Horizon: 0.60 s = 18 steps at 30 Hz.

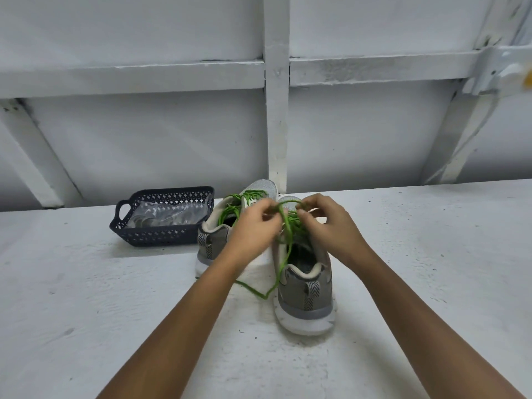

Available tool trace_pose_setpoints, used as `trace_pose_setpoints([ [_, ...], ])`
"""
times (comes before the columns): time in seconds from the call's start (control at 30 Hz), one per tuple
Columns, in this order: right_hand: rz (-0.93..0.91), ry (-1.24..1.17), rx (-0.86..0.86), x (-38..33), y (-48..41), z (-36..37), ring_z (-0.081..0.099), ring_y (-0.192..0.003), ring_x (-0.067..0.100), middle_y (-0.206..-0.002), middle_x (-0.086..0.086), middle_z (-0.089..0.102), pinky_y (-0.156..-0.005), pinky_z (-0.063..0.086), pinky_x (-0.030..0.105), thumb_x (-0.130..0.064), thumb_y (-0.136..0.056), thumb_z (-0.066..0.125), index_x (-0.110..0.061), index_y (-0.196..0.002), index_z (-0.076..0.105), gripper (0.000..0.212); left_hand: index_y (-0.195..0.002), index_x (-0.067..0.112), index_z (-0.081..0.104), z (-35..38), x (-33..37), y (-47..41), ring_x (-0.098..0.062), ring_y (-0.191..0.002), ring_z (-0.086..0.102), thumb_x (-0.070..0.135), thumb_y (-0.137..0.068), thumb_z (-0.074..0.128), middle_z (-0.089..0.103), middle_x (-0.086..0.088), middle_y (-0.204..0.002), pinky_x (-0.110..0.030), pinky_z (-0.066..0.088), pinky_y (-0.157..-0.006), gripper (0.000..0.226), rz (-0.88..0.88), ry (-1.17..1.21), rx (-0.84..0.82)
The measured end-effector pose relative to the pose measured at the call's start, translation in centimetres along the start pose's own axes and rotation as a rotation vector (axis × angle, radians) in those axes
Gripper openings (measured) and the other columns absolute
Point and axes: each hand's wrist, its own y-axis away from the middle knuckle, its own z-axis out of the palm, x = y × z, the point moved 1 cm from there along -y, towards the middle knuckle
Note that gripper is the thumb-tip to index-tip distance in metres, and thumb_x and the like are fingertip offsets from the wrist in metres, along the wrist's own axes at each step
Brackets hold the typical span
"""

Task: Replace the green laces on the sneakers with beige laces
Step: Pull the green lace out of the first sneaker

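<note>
Two grey sneakers with white soles stand side by side on a white surface, heels toward me. The right sneaker [306,286] is nearer; the left sneaker [214,240] sits further back. Both carry green laces. My left hand [253,223] and my right hand [325,220] hover over the right sneaker's tongue, each pinching the green lace [283,254]. One loose end of that lace hangs down past the sneaker's inner side and trails on the surface. My hands hide the right sneaker's eyelets. I see no beige laces in the open.
A dark blue perforated basket [161,234] stands left of the sneakers with clear plastic bags inside; their contents are unclear. A white framed wall [276,110] rises right behind the sneakers.
</note>
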Motion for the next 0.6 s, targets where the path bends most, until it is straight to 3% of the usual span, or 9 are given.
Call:
trace_pose_setpoints([
  [0.13, -0.018, 0.303, -0.206, 1.2, 0.6, -0.4, 0.05, -0.095, 0.009, -0.109, -0.004, 0.049, -0.076, 0.036, 0.017, -0.011, -0.086, 0.058, -0.024, -0.1, 0.058, 0.019, -0.077, 0.01, 0.051, -2.5, 1.6, 0.0, -0.016, -0.056, 0.058, 0.008, -0.097, 0.046, 0.056, 0.001, -0.053, -0.03, 0.054, -0.064, 0.021, -0.175, 0.506, 0.052],
  [0.27, -0.087, 0.456, -0.166, 1.4, 0.5, -0.3, 0.045, -0.092, 0.008, -0.104, -0.006, 0.045, -0.075, 0.035, 0.022, -0.022, -0.085, 0.065, -0.017, -0.1, 0.062, 0.016, -0.082, 0.006, 0.053, -4.8, 2.2, 0.6, -0.01, -0.045, 0.05, 0.011, -0.085, 0.054, 0.048, 0.003, -0.051, -0.028, 0.056, -0.058, 0.006, -0.13, 0.566, -0.222],
  [0.33, -0.122, 0.497, -0.106, 1.2, 0.3, -0.3, 0.046, -0.092, 0.01, -0.101, -0.005, 0.049, -0.074, 0.038, 0.026, -0.021, -0.086, 0.063, -0.016, -0.095, 0.065, 0.01, -0.09, 0.007, 0.059, -6.1, 1.7, 0.9, -0.01, -0.051, 0.051, 0.006, -0.085, 0.055, 0.051, 0.001, -0.06, -0.026, 0.055, -0.06, 0.006, -0.121, 0.353, -0.366],
  [0.4, -0.121, 0.447, -0.062, 1.0, 0.4, -0.4, 0.05, -0.089, 0.011, -0.093, -0.006, 0.052, -0.075, 0.041, 0.028, -0.018, -0.085, 0.062, -0.019, -0.086, 0.063, 0.002, -0.1, 0.013, 0.065, -7.7, 1.0, 1.3, -0.014, -0.063, 0.051, 0.001, -0.09, 0.053, 0.051, -0.001, -0.071, -0.025, 0.05, -0.065, 0.019, -0.123, 0.023, -0.498],
  [0.47, -0.067, 0.301, -0.018, 1.0, 0.4, -0.4, 0.055, -0.084, 0.012, -0.086, -0.006, 0.057, -0.076, 0.043, 0.026, -0.016, -0.084, 0.063, -0.022, -0.079, 0.058, 0.009, -0.111, 0.023, 0.065, -8.5, 1.0, 1.9, -0.017, -0.072, 0.049, 0.011, -0.085, 0.051, 0.05, 0.001, -0.077, -0.027, 0.043, -0.071, 0.032, -0.172, -0.279, -0.609],
  [0.53, 0.035, 0.102, 0.049, 0.8, 0.3, -0.4, 0.057, -0.078, 0.01, -0.079, -0.005, 0.061, -0.073, 0.045, 0.023, -0.012, -0.084, 0.062, -0.02, -0.075, 0.057, 0.013, -0.118, 0.03, 0.061, -8.2, 1.3, 2.2, -0.008, -0.083, 0.054, 0.014, -0.091, 0.049, 0.055, 0.014, -0.093, -0.017, 0.042, -0.078, 0.034, -0.161, -0.466, -0.575],
  [0.6, 0.147, -0.12, 0.124, 0.6, 0.1, -0.5, 0.054, -0.069, 0.011, -0.071, -0.003, 0.059, -0.068, 0.043, 0.024, -0.008, -0.085, 0.06, -0.018, -0.073, 0.056, 0.016, -0.116, 0.037, 0.058, -6.8, 1.8, 2.0, -0.001, -0.102, 0.053, 0.013, -0.095, 0.047, 0.054, 0.016, -0.113, -0.015, 0.04, -0.088, 0.034, -0.042, -0.509, -0.416],
])
